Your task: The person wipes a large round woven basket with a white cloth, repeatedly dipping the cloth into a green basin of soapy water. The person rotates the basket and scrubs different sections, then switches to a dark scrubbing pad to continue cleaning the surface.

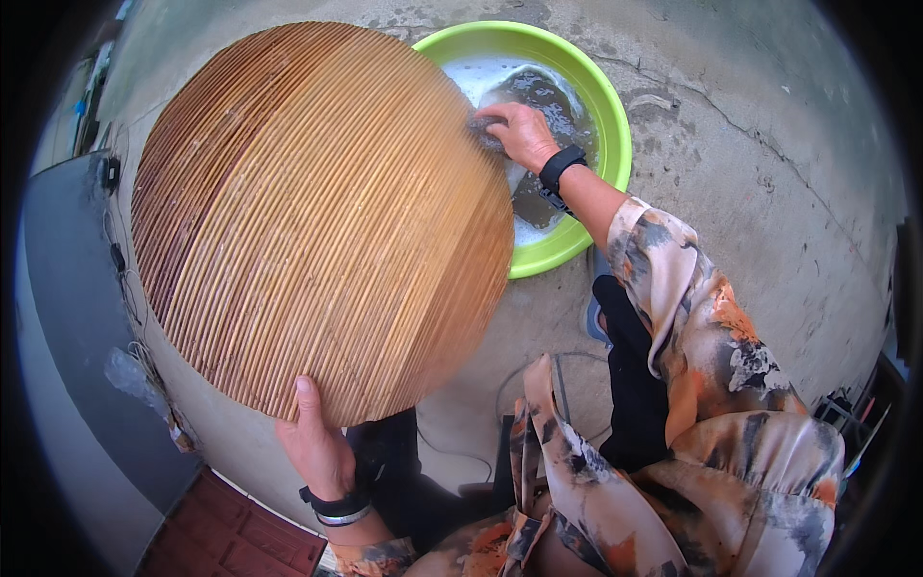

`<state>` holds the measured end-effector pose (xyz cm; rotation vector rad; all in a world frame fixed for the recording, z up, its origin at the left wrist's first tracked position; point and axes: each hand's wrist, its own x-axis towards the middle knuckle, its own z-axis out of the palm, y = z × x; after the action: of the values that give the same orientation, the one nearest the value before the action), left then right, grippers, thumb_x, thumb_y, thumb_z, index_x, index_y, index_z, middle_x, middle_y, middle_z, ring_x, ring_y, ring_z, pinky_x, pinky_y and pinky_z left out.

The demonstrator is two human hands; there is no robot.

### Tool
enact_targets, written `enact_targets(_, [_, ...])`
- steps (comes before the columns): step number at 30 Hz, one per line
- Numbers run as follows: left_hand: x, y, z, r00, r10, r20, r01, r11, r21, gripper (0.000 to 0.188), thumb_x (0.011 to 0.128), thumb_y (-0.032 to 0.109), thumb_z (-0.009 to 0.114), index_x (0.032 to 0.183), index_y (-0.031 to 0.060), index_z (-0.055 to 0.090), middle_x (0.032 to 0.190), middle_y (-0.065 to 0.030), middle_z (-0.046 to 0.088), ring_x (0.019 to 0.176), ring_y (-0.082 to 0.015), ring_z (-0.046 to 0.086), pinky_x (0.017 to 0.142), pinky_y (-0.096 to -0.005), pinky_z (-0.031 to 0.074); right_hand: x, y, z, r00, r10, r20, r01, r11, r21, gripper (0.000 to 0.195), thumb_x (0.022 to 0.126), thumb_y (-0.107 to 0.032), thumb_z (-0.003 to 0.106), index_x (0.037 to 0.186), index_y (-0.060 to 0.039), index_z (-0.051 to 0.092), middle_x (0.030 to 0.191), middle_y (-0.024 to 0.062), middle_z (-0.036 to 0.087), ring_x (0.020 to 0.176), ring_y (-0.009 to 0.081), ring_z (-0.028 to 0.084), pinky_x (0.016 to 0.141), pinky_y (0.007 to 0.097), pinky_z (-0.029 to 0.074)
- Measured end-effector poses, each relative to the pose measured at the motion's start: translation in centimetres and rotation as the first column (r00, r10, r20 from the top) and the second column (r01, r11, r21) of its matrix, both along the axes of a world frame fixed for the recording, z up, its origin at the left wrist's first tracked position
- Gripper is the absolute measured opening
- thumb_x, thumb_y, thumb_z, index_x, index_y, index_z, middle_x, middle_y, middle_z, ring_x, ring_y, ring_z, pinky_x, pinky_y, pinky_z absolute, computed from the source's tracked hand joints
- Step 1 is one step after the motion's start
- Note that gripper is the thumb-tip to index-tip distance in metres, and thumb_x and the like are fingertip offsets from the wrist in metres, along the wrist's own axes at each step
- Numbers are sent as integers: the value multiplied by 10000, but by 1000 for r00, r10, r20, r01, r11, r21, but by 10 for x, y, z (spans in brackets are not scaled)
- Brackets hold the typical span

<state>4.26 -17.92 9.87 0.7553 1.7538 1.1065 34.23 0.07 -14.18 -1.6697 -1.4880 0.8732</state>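
Observation:
A large round ribbed wooden board [324,223] is tilted before me, its upper right part over the edge of a green plastic basin [616,137]. My left hand [315,440] grips the board's lower edge, thumb on the ribbed face and fingers hidden behind. In my right hand [523,133] is a grey scouring pad [487,131], held at the board's right edge above the basin. Foamy, murky water [541,108] fills the basin's bottom. Whether the pad presses on the board is hard to tell.
Cracked concrete floor [750,180] surrounds the basin. A grey wall [72,288] with cables and a clear plastic bag [133,376] runs along the left. A reddish-brown panel [238,534] lies at lower left. A thin cable [454,453] crosses the floor near my legs.

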Motion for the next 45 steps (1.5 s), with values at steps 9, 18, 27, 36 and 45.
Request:
enact_targets(9, [1, 9, -1, 975, -223, -3, 218, 951, 220, 317, 877, 109, 590, 1121, -87, 537, 1071, -123, 598, 951, -171, 555, 863, -294, 426, -89, -21, 36, 989, -60, 137, 88, 974, -207, 229, 725, -70, 603, 933, -79, 700, 911, 226, 643, 874, 366, 623, 806, 396, 487])
enact_targets(18, [5, 28, -65, 881, -211, 424, 26, 916, 401, 295, 867, 57, 572, 1118, -90, 520, 1072, -122, 590, 926, -180, 570, 836, -299, 454, -116, -88, 149, 951, 282, 124, -306, 912, 272, 278, 760, -80, 627, 1037, -57, 650, 1071, 148, 622, 989, 300, 583, 889, 352, 439])
enact_targets(27, [21, 21, -87, 661, -341, 668, -6, 888, 459, 421, 827, 23, 569, 1223, -39, 442, 1168, -127, 551, 1053, -234, 543, 923, -356, 436, -47, -77, 141, 909, -29, 415, -157, 900, 406, 247, 828, -125, 588, 1064, -112, 658, 1328, 153, 452, 1146, 352, 470, 969, 381, 376])
enact_targets(36, [13, 26, -99, 643, -374, 668, 4, 874, 486, 469, 788, -63, 566, 1235, -27, 430, 1187, -117, 526, 1063, -226, 531, 941, -355, 420, -128, -121, 158, 902, 224, 369, -418, 669, 614, 220, 745, -77, 655, 956, -131, 683, 1139, 67, 589, 940, 254, 545, 842, 335, 456])
enact_targets(45, [4, 30, -98, 730, -463, 503, 122, 812, 570, 481, 774, -85, 536, 1240, -13, 444, 1202, -108, 535, 1090, -229, 532, 960, -352, 412, -130, -114, 168, 883, 164, 440, -423, 684, 595, 314, 761, -52, 613, 1075, -75, 617, 1213, 137, 545, 852, 304, 534, 809, 356, 462])
